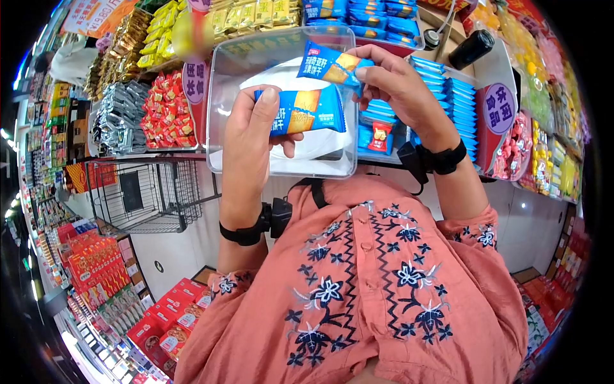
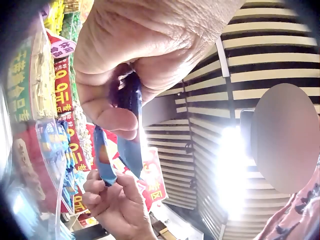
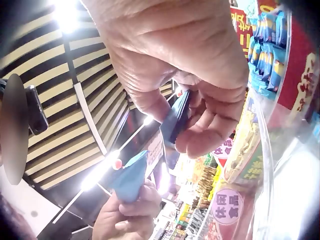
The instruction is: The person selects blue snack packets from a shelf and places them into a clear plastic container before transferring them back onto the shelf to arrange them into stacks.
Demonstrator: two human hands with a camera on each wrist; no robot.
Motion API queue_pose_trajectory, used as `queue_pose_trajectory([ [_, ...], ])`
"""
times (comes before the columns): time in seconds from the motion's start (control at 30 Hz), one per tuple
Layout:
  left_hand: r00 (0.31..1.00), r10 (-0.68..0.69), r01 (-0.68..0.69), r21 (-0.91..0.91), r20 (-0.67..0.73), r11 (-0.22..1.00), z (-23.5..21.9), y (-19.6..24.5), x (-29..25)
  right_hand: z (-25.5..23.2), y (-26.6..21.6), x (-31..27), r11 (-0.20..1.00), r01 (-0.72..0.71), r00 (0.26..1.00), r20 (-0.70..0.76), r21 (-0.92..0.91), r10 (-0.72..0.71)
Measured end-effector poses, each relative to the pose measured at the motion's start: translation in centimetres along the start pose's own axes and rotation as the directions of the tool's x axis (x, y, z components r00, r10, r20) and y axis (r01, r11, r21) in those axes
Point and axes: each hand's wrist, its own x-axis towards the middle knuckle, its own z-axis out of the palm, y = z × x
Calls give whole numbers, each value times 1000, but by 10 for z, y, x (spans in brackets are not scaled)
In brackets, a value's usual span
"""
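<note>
Over a clear plastic bin (image 1: pixel 217 137), my left hand (image 1: pixel 249 125) pinches a blue biscuit packet (image 1: pixel 313 115) at its left end, thumb on top. The printed front, with a golden cracker picture, faces up. My right hand (image 1: pixel 403 83) grips a second blue biscuit packet (image 1: pixel 329 66) by its right end, just above and beyond the first. The two overlap slightly in the head view. In the left wrist view the left packet (image 2: pixel 131 145) hangs beside the other. The right wrist view has the right packet (image 3: pixel 176 117) between thumb and curled fingers.
More blue packets (image 1: pixel 457 115) fill a bin on the right, with a small red packet (image 1: pixel 380 136) nearby. Red-wrapped sweets (image 1: pixel 169 112) and silver packets (image 1: pixel 118 115) lie left. A dark cylinder (image 1: pixel 472 49) stands back right; a wire shopping cart (image 1: pixel 147 198) is at lower left.
</note>
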Motion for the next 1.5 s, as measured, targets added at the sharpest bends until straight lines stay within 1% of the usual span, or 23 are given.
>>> queue_pose_trajectory([
  [0.17,1000,8,-8,19,5,1000,22,-3,-1,-20,3,-13,999,-12,1000,0,36,12],
  [0.47,999,35,-37,72,37,997,58,-8,-3,-47,0,-33,997,29,1000,3,76,-30],
  [0.67,998,36,-40,80,44,996,77,-10,-5,-63,-4,-44,997,55,998,-3,53,-55],
  [0.8,998,35,-40,97,54,995,84,-12,-5,-67,-7,-48,994,51,999,1,96,-51],
  [0.87,998,27,-34,105,64,994,86,-16,-5,-72,-8,-49,995,48,998,28,92,-51],
  [0.9,997,18,-25,107,72,994,87,-18,-5,-68,-10,-50,994,51,999,11,93,-52],
  [1.07,996,-12,1,121,90,993,87,-28,-3,-67,-4,-42,996,46,993,100,75,-54],
  [1.1,996,3,-11,96,85,995,87,-26,-5,-66,-2,-40,996,41,992,115,81,-50],
  [1.2,999,9,-14,127,41,992,76,-29,-1,-62,-6,-36,996,22,987,156,83,-35],
  [1.27,997,-19,12,106,68,994,69,-28,3,-54,-9,-33,995,12,983,184,99,-30],
  [1.3,996,-35,27,96,82,995,66,-27,5,-51,-11,-31,997,11,983,183,73,-24],
  [1.4,996,-18,9,103,83,995,60,-27,9,-46,-6,-19,999,32,977,210,23,-36],
  [1.5,998,10,-18,145,62,989,53,-18,8,-42,-7,-11,996,79,987,144,-44,-72],
])
